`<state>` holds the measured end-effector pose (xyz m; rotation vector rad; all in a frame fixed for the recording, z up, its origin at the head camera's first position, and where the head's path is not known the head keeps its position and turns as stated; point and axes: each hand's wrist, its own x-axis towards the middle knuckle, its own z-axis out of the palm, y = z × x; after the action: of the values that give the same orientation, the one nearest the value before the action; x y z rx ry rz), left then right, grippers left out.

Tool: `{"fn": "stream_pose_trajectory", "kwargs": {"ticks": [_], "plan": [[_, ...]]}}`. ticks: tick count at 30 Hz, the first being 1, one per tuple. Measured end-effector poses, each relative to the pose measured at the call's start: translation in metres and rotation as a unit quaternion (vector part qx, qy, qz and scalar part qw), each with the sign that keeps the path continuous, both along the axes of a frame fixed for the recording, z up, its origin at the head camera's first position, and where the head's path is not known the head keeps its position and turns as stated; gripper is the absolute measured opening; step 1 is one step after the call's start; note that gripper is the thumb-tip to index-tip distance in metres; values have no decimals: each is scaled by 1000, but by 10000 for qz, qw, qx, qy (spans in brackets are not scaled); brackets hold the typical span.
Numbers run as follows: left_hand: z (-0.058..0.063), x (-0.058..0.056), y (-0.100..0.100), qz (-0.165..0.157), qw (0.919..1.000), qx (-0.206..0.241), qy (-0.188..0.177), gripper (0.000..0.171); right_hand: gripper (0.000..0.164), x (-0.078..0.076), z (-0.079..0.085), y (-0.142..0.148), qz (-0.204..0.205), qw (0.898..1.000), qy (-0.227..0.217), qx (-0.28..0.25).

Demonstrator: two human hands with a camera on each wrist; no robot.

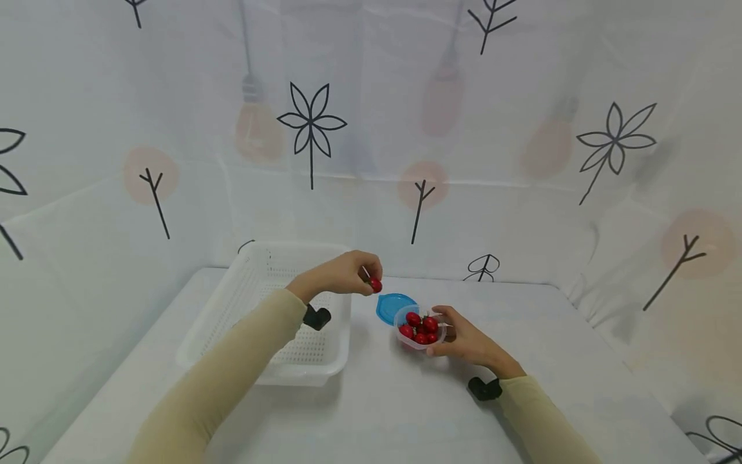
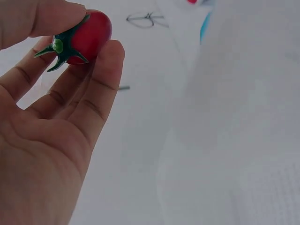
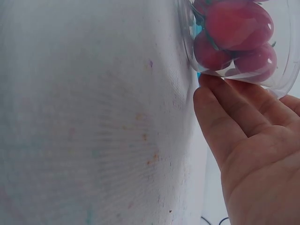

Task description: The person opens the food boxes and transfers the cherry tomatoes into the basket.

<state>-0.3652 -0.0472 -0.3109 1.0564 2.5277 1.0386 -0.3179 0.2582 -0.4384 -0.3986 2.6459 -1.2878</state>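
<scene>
A red cherry tomato with a green leafy stem end is pinched between the thumb and fingertips of my left hand, above the table between the basket and a small tub. The left wrist view shows this tomato close up. With thumb and fingers at either side, my right hand holds the small clear plastic tub. Inside the tub lie several red tomatoes, seen through its wall in the right wrist view. Just behind the tub, a blue lid lies flat, partly covered by it.
A large white perforated basket stands on the left of the white table, under the left forearm. A patterned cloth backdrop hangs behind the table. Black camera mounts sit on both wrists.
</scene>
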Motion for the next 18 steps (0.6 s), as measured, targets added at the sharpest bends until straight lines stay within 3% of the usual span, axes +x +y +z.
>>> {"fn": "stream_pose_trajectory", "kwargs": {"ticks": [10,18], "plan": [[-9,-12,-63,697,9976,-29,-6,18,96,1,1,0,-54,10000,-44,-6],[-23,-21,-92,1031,9938,-318,-255,20,96,1,0,-1,-36,10000,-69,-1]]}}
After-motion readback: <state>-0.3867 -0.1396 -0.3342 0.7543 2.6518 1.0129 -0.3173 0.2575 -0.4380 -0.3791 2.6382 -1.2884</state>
